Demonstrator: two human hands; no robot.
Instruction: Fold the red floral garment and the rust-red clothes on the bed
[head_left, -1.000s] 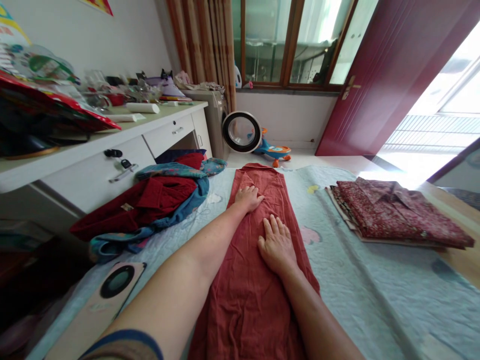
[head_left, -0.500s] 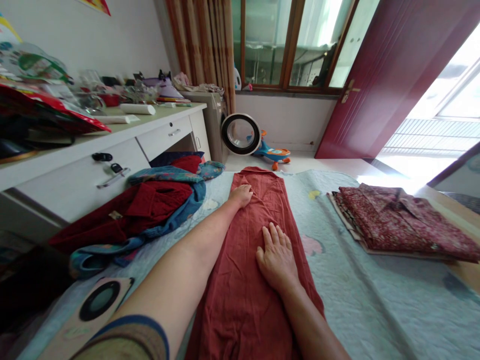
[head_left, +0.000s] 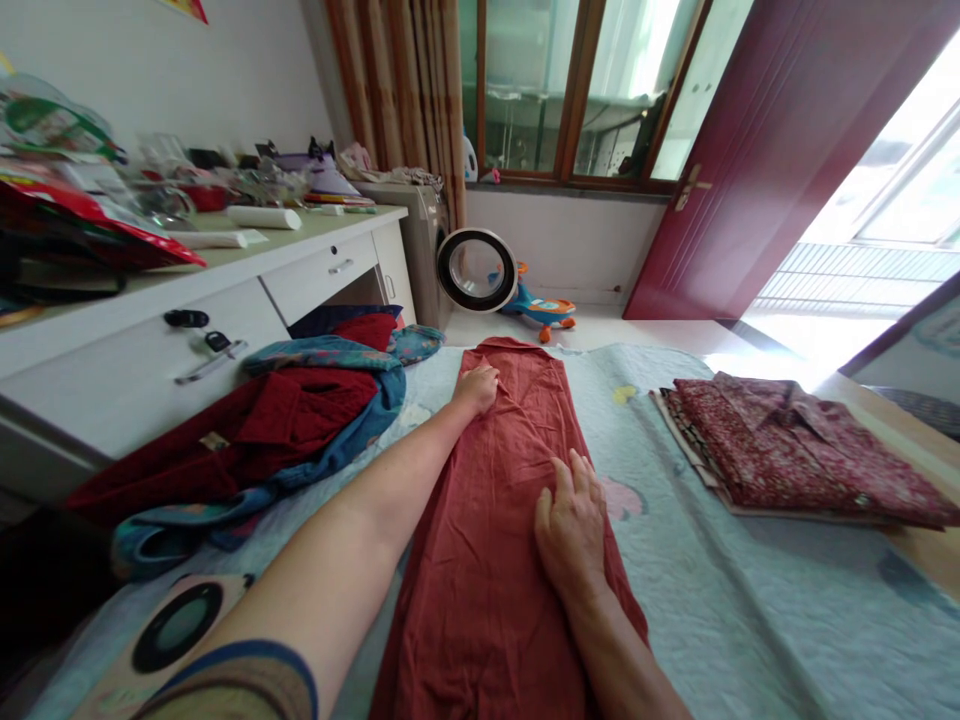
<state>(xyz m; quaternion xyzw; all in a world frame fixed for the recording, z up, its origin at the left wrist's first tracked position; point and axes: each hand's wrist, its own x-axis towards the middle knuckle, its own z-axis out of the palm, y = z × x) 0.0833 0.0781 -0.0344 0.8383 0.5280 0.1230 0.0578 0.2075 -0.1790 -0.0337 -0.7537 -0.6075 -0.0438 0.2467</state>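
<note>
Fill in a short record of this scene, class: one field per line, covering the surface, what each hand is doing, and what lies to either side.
Surface: pale blue quilt
Main item: rust-red garment, laid out lengthwise
Left hand: resting on the far left edge of the garment, near its collar end
Right hand: flat on the garment's right edge, fingers bent
Left side: heap of red and blue clothes
Right side: folded dark red floral garments
Beyond: white desk with drawers, cluttered top

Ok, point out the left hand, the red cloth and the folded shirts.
left hand (head_left: 477, 386), head view, on its knuckles.
red cloth (head_left: 487, 560), head view, on its flat middle.
folded shirts (head_left: 780, 450), head view, on the top shirt's front.
</note>
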